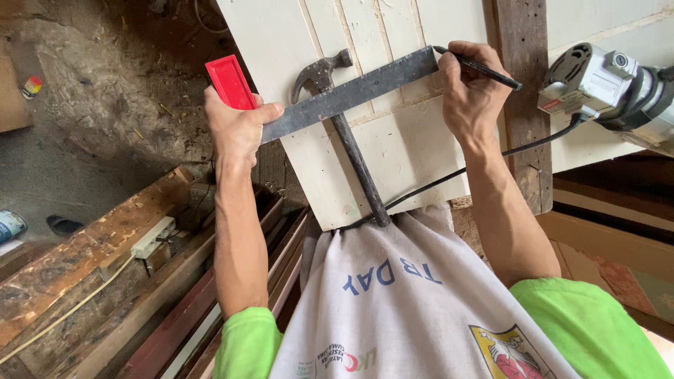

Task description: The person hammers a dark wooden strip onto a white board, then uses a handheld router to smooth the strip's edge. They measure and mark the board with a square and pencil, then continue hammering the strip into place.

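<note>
A person in a bright green long-sleeved shirt and pale grey apron leans over a broad cream-painted wooden panel [393,147] with raised vertical battens, which runs away from the body toward the top of the view. Across it, slanting up from lower left to upper right, lies the long dark steel blade of a try square [351,95] with a red plastic stock [230,82].

The left hand [235,130] is clenched over the stock end, at the panel's left edge, thumb pressed on the blade to pin it flat. The right hand [469,91] sits at the blade's far, upper-right end and pinches a thin black pencil [477,68], its tip touching the panel just beside the blade's end. The pencil's long axis points back toward the right, nearly in line with the blade. The blade thus spans the gap between the two grips, and the right hand is the one nearer the marking point.

A dark steel claw hammer [344,140] lies on the panel under the blade, its head beyond the blade and its handle running back toward the apron, between the two forearms.

To the right of the pencil hand, just past a weathered brown plank [523,126], rests a grey electric power tool [604,88], seemingly a router or trimmer; its black cord [435,184] trails beneath the right forearm. Left of the stock hand, well apart, lie stacked rough timbers [105,267].
</note>
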